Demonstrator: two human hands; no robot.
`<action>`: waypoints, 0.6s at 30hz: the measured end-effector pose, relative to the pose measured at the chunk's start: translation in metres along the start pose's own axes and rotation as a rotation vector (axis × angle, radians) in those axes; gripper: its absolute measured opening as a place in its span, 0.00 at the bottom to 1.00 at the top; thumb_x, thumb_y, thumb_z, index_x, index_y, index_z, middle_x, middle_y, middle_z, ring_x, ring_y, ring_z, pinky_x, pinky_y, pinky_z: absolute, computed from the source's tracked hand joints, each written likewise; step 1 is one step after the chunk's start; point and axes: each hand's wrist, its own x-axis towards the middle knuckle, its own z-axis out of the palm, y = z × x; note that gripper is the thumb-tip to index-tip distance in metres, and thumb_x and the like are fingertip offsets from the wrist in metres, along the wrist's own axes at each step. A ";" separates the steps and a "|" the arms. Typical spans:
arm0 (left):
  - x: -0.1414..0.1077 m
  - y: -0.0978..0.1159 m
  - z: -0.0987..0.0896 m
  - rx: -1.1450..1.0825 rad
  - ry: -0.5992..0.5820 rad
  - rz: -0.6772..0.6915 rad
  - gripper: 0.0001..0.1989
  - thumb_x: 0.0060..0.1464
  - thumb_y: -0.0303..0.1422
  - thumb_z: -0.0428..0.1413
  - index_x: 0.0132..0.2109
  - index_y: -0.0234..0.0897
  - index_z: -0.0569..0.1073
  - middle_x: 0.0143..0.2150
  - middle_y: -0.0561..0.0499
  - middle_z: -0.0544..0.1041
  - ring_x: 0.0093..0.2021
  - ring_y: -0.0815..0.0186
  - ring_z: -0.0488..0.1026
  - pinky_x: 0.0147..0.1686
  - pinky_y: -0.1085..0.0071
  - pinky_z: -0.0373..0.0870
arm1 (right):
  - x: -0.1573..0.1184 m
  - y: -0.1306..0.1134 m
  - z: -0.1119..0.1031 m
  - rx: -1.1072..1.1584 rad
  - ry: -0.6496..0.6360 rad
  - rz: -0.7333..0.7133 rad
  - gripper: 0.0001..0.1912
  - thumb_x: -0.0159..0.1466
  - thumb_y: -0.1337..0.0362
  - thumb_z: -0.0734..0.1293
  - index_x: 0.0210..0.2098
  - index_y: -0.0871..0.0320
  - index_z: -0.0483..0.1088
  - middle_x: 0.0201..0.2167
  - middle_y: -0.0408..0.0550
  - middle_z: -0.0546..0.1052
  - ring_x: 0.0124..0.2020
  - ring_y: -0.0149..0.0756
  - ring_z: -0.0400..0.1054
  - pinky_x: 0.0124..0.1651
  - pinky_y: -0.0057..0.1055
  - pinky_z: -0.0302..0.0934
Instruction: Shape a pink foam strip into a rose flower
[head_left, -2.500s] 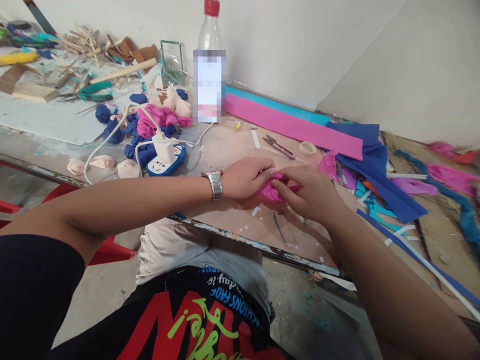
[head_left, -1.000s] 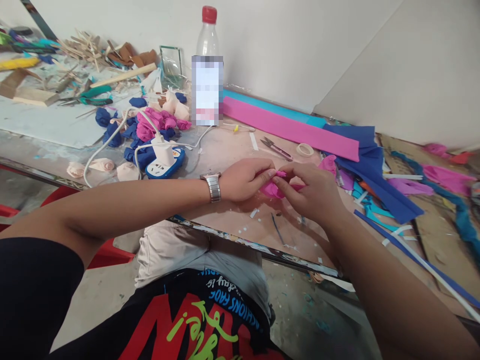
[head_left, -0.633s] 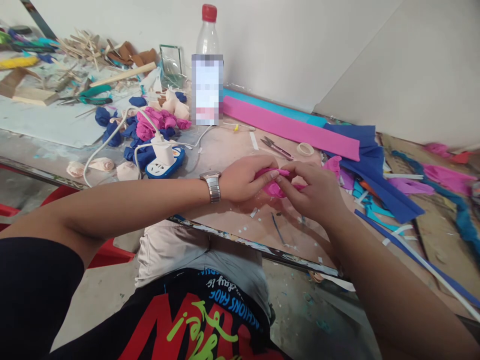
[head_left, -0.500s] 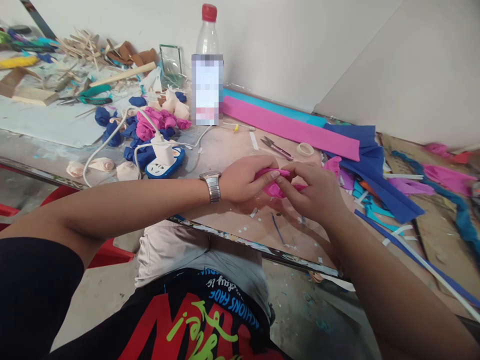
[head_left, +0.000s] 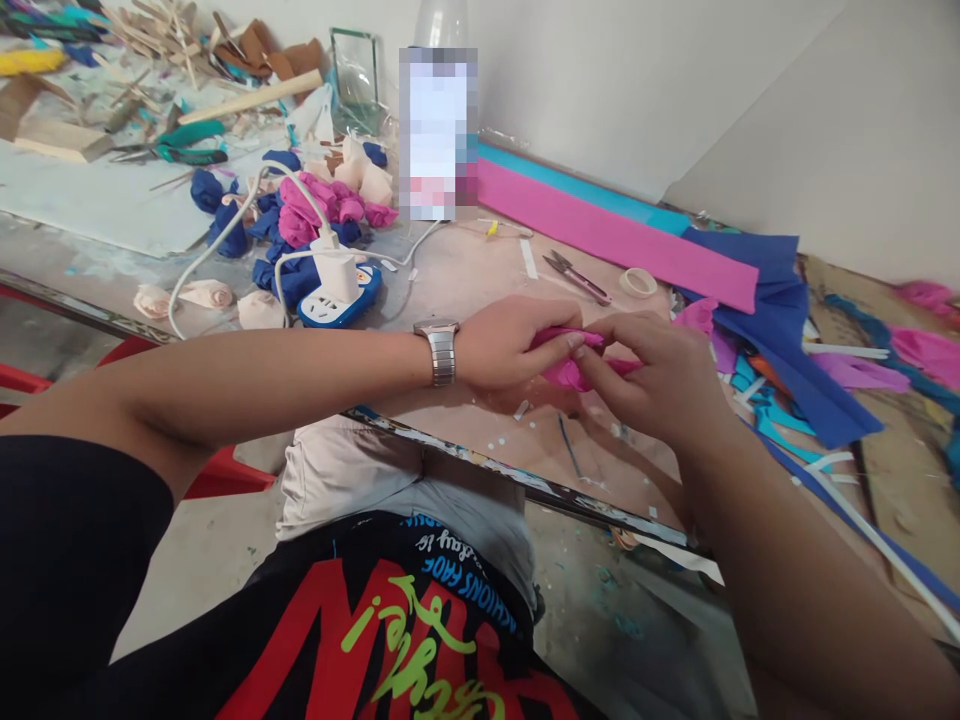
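Note:
Between my two hands is a piece of pink crepe paper (head_left: 566, 374), folded and partly hidden by the fingers. My left hand (head_left: 517, 342), with a metal watch on its wrist, grips the paper from the left, thumb along its edge. From the right, my right hand (head_left: 649, 375) pinches the same paper between thumb and fingers. The thumb tips nearly meet above the table. Behind the hands lie thread snips (head_left: 576, 278) and a roll of tape (head_left: 637, 283).
A long pink crepe strip (head_left: 615, 230) lies over blue paper (head_left: 795, 370) at the back right. On the left are a blue power strip (head_left: 337, 305) with a white cable, rolled paper flowers (head_left: 304, 210) and green-handled pliers (head_left: 191, 140). A phone-like pixelated screen (head_left: 435, 130) stands against a bottle.
The view has tilted down and shifted slightly, so the table items sit differently in the picture. Both hands keep hold of the pink paper, their fingers barely changed.

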 end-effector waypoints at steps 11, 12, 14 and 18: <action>-0.001 -0.005 0.003 0.068 -0.072 -0.002 0.16 0.65 0.40 0.46 0.32 0.36 0.69 0.28 0.51 0.72 0.29 0.67 0.66 0.32 0.68 0.58 | 0.002 0.001 -0.001 -0.004 -0.144 -0.023 0.10 0.67 0.59 0.63 0.29 0.51 0.69 0.25 0.47 0.75 0.26 0.41 0.68 0.29 0.39 0.58; -0.001 -0.005 0.003 0.069 -0.072 -0.001 0.16 0.65 0.40 0.46 0.32 0.36 0.69 0.28 0.51 0.72 0.29 0.68 0.66 0.32 0.68 0.58 | 0.002 0.001 -0.001 -0.002 -0.145 -0.028 0.10 0.67 0.59 0.63 0.29 0.51 0.69 0.25 0.47 0.75 0.26 0.41 0.68 0.29 0.39 0.58; -0.001 -0.004 0.002 0.072 -0.074 -0.001 0.15 0.65 0.39 0.47 0.33 0.36 0.70 0.29 0.51 0.73 0.29 0.68 0.66 0.32 0.68 0.58 | 0.002 0.000 -0.002 -0.001 -0.144 -0.036 0.11 0.67 0.58 0.62 0.29 0.50 0.68 0.25 0.47 0.75 0.26 0.41 0.69 0.29 0.39 0.58; -0.001 -0.004 0.002 0.079 -0.087 -0.007 0.15 0.64 0.38 0.47 0.33 0.36 0.71 0.29 0.51 0.73 0.29 0.68 0.65 0.32 0.68 0.57 | 0.002 0.001 -0.002 -0.005 -0.160 -0.038 0.11 0.68 0.58 0.62 0.29 0.51 0.68 0.25 0.47 0.75 0.27 0.41 0.69 0.29 0.39 0.58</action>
